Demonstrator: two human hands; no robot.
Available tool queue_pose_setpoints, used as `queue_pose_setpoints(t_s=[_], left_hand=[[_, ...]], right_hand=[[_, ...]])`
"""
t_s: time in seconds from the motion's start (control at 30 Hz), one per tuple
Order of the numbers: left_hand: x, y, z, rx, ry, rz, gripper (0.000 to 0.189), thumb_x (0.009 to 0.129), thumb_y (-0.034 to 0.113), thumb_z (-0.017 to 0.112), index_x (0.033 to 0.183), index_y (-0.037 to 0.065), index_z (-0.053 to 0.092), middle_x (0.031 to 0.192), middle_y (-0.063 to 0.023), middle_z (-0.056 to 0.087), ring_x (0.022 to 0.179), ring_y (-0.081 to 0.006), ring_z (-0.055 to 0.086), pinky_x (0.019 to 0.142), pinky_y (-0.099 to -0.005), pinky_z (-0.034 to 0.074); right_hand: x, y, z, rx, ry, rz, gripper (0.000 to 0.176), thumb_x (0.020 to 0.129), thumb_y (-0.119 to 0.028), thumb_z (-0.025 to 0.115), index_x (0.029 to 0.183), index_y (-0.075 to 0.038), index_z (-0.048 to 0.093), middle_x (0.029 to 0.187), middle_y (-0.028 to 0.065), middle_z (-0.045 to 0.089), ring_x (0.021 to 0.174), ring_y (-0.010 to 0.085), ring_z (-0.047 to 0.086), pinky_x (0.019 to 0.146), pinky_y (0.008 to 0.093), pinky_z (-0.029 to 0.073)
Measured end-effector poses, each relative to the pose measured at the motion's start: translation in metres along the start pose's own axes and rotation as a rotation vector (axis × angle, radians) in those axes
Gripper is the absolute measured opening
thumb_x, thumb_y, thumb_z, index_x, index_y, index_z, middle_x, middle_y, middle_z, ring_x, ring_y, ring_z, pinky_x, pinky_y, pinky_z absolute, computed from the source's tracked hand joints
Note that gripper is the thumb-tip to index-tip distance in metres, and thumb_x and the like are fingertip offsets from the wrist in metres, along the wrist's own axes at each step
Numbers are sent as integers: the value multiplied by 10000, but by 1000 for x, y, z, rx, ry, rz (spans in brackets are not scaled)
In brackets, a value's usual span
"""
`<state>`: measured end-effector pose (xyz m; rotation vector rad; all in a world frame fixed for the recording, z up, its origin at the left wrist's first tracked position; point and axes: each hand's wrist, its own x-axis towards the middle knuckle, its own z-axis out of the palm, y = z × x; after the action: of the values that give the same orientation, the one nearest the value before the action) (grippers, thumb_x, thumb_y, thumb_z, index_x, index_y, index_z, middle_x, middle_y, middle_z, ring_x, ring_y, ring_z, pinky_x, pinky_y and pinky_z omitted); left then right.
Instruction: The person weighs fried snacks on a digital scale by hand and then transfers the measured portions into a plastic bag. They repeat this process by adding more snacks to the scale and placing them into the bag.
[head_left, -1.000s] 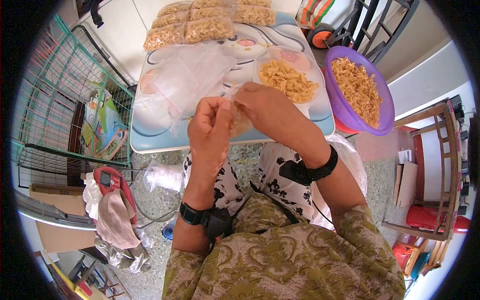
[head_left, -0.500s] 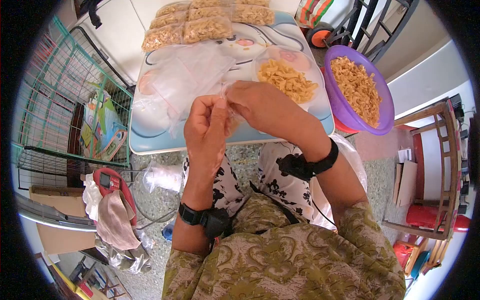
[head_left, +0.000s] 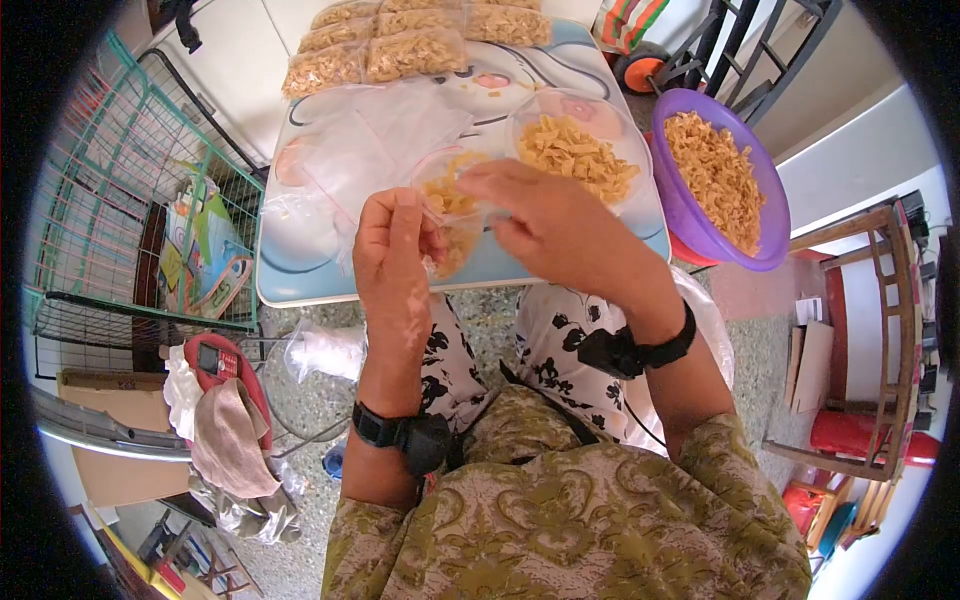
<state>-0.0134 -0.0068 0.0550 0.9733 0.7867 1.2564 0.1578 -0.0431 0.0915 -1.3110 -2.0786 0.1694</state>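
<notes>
My left hand pinches the edge of a clear plastic bag that holds some yellowish chips, near the table's front edge. To its right, my right hand is raised over the bag with its fingers apart, nothing seen in them. A clear round tray with a heap of chips lies just beyond my right hand. Flat clear bags are spread on the table left of my hands.
Filled chip bags stand in rows at the table's back. A purple basin of chips is at the right. A green wire rack stands left; a red stool holding a cloth and a phone is lower left.
My right hand has come away from my left hand and its fingers have opened. The bag with chips now shows between my hands. My left hand has shifted slightly left.
</notes>
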Motion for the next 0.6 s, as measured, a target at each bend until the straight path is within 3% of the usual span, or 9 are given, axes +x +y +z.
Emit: queue_pose_setpoints(t_s=[0.07,0.13,0.17,0.27,0.33,0.43,0.6], left_hand=[[1,-3,0,-24,-8,-5,191,973,240,541,886,70,552,714,3,530,594,-83,490,549,-224,407],[1,-3,-1,-48,-14,-8,201,975,250,546,904,63,549,701,5,530,584,-73,480,546,-208,396],[1,-3,-1,-53,0,-4,195,973,239,546,893,61,547,702,4,528,583,-76,482,545,-212,400],[0,0,-4,-69,28,-10,182,967,212,545,868,59,543,698,1,522,579,-82,484,540,-220,407],[1,2,-5,-83,35,-19,176,963,197,543,854,58,541,692,0,517,578,-85,484,536,-224,409],[1,5,-4,-76,97,-39,170,954,180,539,836,58,539,681,-3,506,571,-91,479,533,-233,414],[-1,6,-10,-76,97,1,181,950,193,530,827,62,541,670,-3,500,553,-98,460,531,-244,416]], right_hand=[[-3,-8,8,-21,-5,-33,333,822,-8,523,1146,-48,591,1181,162,602,964,340,622,797,369,505],[-3,-15,9,93,-208,145,373,812,-7,517,1178,-56,574,1246,160,566,1000,337,613,810,371,500],[-2,-15,8,95,-209,142,373,812,-7,517,1178,-56,574,1246,160,566,1000,337,613,810,371,500],[-1,-8,2,73,-91,43,377,805,11,504,1170,-51,577,1224,160,583,1012,336,610,798,372,503],[1,-1,-2,14,150,1,364,810,20,490,1158,-42,577,1183,165,599,993,345,609,783,385,494],[3,-4,-6,56,191,149,343,824,21,495,1152,-34,579,1126,179,608,965,360,601,806,397,477],[10,-5,6,-39,151,195,295,835,-13,538,1129,-32,523,1045,190,594,914,386,584,797,434,462]])
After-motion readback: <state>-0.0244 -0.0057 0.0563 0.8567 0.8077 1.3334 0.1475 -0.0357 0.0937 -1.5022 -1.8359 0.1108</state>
